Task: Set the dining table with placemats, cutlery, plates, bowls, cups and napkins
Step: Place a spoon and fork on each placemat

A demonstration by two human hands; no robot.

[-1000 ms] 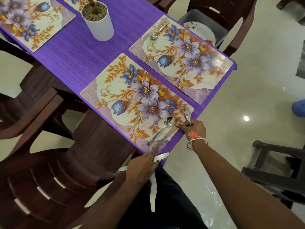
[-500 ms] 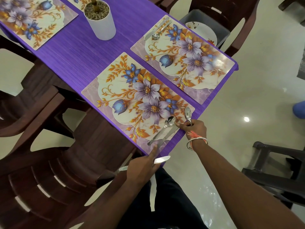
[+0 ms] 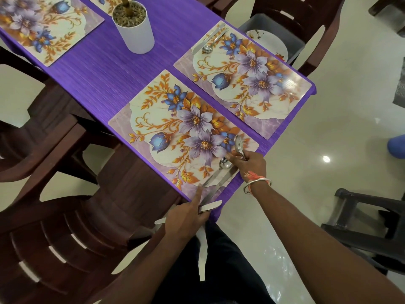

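Observation:
A floral placemat (image 3: 175, 128) lies on the purple tablecloth (image 3: 105, 69) nearest me. At its near corner rest a spoon (image 3: 219, 172) and a knife (image 3: 228, 175) side by side. My right hand (image 3: 249, 164) grips spare spoons (image 3: 238, 143) that stick up over the mat, and its fingers touch the laid spoon's bowl. My left hand (image 3: 186, 216) holds table knives (image 3: 209, 206) at the table's edge, its forefinger stretched to the laid spoon's handle tip. The far placemat (image 3: 252, 77) carries a knife and spoon (image 3: 210, 39) at its far corner.
A white pot (image 3: 137, 34) of pebbles stands mid-table. A third placemat (image 3: 41, 27) lies at the far left. A grey bin with white plates (image 3: 269, 43) sits on a chair (image 3: 306, 20) beyond the table. Dark wooden chairs (image 3: 54, 227) crowd the left side; a dark stool (image 3: 372, 218) stands right.
My right hand has slid a little along the mat's edge, fingers now over the laid spoon's bowl. My left forefinger has reached up to the spoon's handle tip.

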